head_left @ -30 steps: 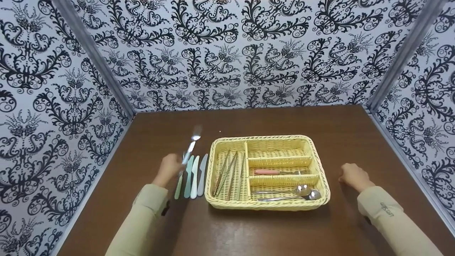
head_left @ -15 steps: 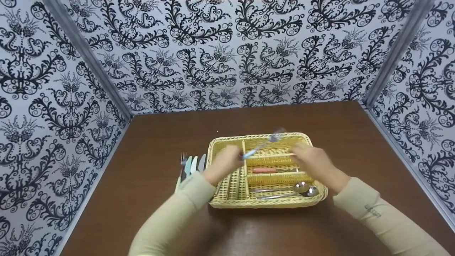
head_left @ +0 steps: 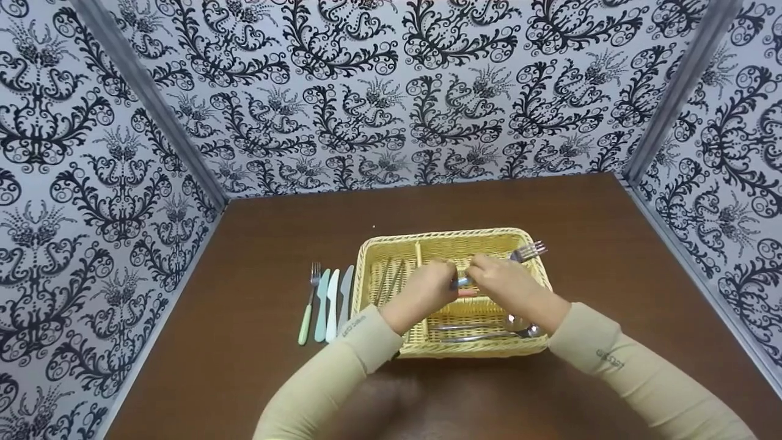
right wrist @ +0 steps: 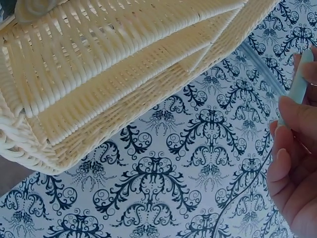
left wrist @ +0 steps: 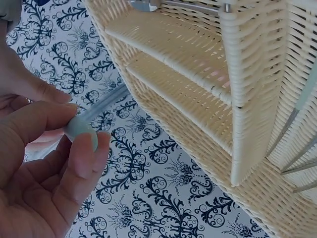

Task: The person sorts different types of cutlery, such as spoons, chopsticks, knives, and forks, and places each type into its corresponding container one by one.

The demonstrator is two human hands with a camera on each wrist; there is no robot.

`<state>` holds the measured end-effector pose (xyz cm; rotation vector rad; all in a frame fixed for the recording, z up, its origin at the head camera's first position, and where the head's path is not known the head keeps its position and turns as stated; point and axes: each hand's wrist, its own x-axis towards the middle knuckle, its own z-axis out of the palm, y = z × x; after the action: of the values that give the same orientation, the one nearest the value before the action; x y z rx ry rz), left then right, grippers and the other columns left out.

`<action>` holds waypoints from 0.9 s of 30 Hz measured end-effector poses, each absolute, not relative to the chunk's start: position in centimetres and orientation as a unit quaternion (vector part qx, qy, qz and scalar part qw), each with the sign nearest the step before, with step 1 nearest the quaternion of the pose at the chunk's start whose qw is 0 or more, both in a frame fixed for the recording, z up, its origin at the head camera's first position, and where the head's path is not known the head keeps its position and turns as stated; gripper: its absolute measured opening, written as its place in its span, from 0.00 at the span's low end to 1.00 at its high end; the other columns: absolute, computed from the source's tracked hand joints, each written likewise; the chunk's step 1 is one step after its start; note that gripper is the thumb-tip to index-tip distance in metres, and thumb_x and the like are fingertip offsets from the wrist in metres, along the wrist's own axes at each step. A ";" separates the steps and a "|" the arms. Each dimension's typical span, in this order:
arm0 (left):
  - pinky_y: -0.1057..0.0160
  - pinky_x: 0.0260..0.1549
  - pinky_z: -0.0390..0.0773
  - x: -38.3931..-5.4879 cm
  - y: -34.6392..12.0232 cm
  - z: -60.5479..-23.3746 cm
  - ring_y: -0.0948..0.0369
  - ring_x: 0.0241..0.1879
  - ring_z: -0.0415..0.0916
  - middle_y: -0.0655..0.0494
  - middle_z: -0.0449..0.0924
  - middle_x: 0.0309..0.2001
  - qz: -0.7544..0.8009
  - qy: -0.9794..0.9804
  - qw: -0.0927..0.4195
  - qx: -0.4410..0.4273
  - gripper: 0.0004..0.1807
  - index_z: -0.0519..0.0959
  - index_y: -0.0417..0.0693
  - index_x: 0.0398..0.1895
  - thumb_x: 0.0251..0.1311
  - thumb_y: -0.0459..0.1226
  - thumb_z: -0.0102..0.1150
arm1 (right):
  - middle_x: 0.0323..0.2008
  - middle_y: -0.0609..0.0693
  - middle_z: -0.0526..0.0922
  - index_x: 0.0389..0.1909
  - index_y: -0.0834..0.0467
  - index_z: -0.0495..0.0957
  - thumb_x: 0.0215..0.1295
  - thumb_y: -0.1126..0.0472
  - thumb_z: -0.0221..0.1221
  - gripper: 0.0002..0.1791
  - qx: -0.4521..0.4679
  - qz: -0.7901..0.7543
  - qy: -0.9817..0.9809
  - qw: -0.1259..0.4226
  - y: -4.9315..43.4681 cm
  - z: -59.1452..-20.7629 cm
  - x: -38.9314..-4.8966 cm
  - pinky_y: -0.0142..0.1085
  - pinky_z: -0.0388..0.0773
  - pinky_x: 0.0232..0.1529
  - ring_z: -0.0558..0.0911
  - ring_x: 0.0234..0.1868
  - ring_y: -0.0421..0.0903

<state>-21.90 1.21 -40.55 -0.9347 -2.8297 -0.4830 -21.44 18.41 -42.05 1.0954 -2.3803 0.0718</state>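
Both hands hold one fork [head_left: 529,250] over the wicker basket [head_left: 449,352]; its tines point to the right, past the basket's far right rim. My left hand [head_left: 429,286] pinches the end of the pale blue handle [left wrist: 82,131] between thumb and fingers. Right beside it, my right hand [head_left: 506,283] grips the same handle closer to the tines, hiding much of the fork's middle. In the right wrist view, thumb and fingers of the right hand [right wrist: 297,158] close on the pale blue handle. Below the hands, a pink handle [head_left: 467,293] lies in the middle compartment.
Left of the basket, a green-handled fork [head_left: 307,311] and several knives [head_left: 332,305] lie side by side on the brown table [head_left: 269,238]. Chopsticks [head_left: 391,281] fill the basket's left compartment; spoons [head_left: 482,336] lie in the front one. Patterned walls [head_left: 391,91] enclose the table.
My left hand has carried the fork from the table's left side to above the basket. The right hand has come in from the right and now grips the fork's handle too.
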 end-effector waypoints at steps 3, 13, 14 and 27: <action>0.69 0.20 0.72 -22.3 0.2 -40.6 0.63 0.21 0.70 0.53 0.76 0.24 -0.189 -0.934 0.048 -0.300 0.09 0.77 0.41 0.26 0.52 0.39 0.63 | 0.25 0.51 0.73 0.26 0.62 0.76 0.46 0.73 0.62 0.07 0.391 0.029 -0.889 0.234 18.2 -42.1 -22.2 0.31 0.71 0.16 0.73 0.19 0.44; 0.52 0.38 0.77 -26.1 -10.6 -42.6 0.47 0.38 0.77 0.39 0.80 0.38 -0.303 -0.939 0.073 -0.145 0.10 0.77 0.32 0.40 0.56 0.30 0.53 | 0.19 0.51 0.77 0.20 0.61 0.77 0.53 0.69 0.60 0.05 0.287 0.080 -0.954 0.031 18.7 -45.0 -26.3 0.39 0.71 0.20 0.74 0.19 0.46; 0.52 0.38 0.77 -26.4 -12.1 -43.0 0.47 0.38 0.78 0.38 0.80 0.39 -0.305 -0.942 0.076 -0.120 0.11 0.78 0.31 0.40 0.56 0.30 0.53 | 0.17 0.51 0.76 0.18 0.62 0.77 0.53 0.70 0.59 0.07 0.285 0.086 -0.955 0.010 18.6 -45.3 -26.6 0.38 0.70 0.20 0.72 0.18 0.45; 0.62 0.18 0.65 -25.7 -23.3 -48.5 0.59 0.21 0.64 0.51 0.70 0.21 -0.285 -0.957 0.005 0.049 0.07 0.76 0.33 0.26 0.52 0.27 0.46 | 0.15 0.50 0.70 0.14 0.60 0.70 0.52 0.74 0.55 0.12 0.297 0.013 -0.944 -0.144 16.8 -47.8 -28.5 0.36 0.68 0.19 0.65 0.17 0.43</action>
<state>-25.69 -23.31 -48.47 0.1530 -2.9985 -0.8928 -28.46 16.78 -47.77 1.0314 -3.2724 0.0458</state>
